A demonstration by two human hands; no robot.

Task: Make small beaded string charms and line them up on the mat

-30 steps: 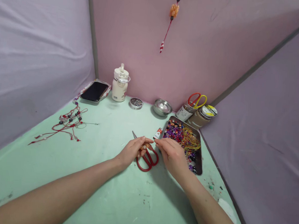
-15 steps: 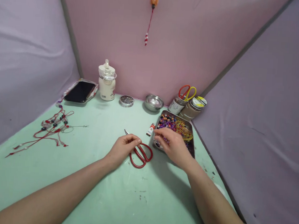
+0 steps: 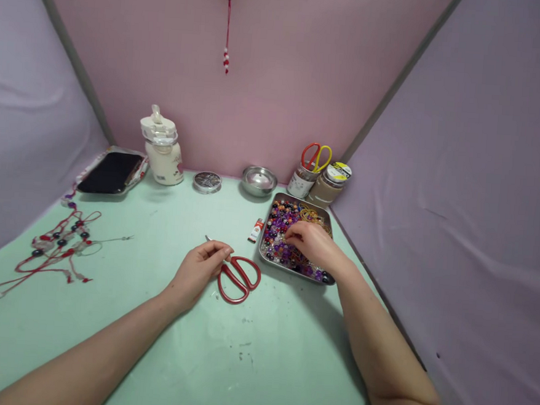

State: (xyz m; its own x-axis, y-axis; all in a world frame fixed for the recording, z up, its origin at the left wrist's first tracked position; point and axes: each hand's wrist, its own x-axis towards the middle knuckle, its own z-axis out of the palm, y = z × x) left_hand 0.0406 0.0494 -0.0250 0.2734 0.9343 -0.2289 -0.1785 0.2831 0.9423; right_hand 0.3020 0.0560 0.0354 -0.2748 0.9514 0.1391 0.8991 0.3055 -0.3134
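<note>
A: Where are the beads?
B: Loose in the metal tray, with the right hand bent low over them. That hand has just come in from the tray's left side, so its fingertips are now among the beads.
A: How open are those fingers?
B: Nearly closed, thumb near forefinger. I cannot tell whether they have a bead.
A: And the left hand?
B: Left of the tray, over the red-handled scissors, thumb and forefinger pressed together. Orange beads showed at these fingers in the earliest frame; none shows now, and I cannot tell what they pinch.
A: What else surrounds the tray?
B: A lighter just beside its left edge, a steel bowl beyond it to the left, and knotted beaded cords far left.
</note>
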